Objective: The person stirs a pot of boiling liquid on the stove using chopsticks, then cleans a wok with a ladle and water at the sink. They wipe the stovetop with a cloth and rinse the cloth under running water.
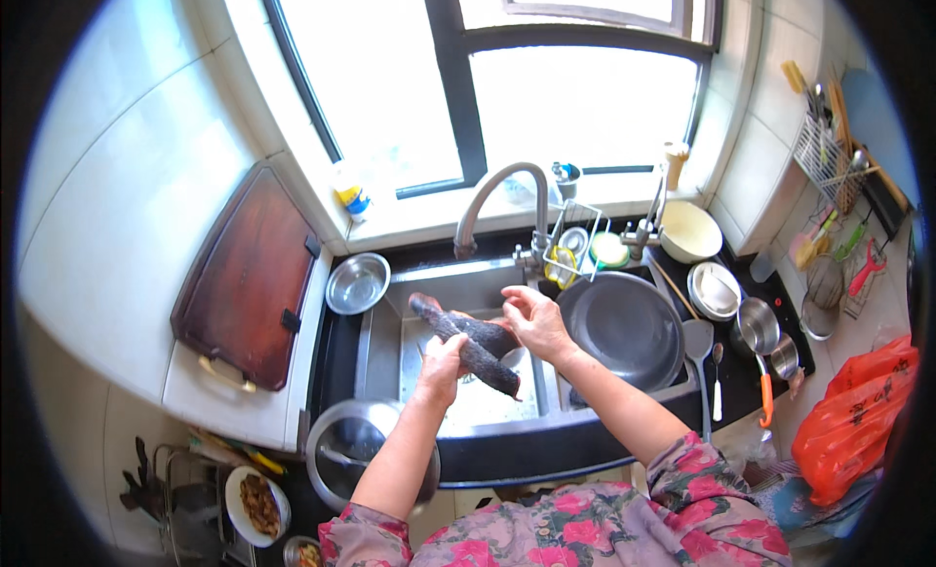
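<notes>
My left hand [443,364] grips a dark, rough-skinned piece of raw food [479,350], which looks like fish, above the sink basin [475,413]. Reddish flesh shows at its edges. It lies slantwise, one end towards the upper left and a narrower end to the lower right. My right hand [537,322] hovers at its right side with bent, parted fingers and nothing visible in them. Whether the right hand touches the piece, I cannot tell. The curved faucet [504,178] rises behind both hands.
A large wok [621,333] covers the right basin. A metal bowl [357,283] stands at the sink's left corner, and a glass lid [329,450] lies under my left forearm. A spatula [699,362], saucepan [757,324] and small bowls [714,290] line the right counter.
</notes>
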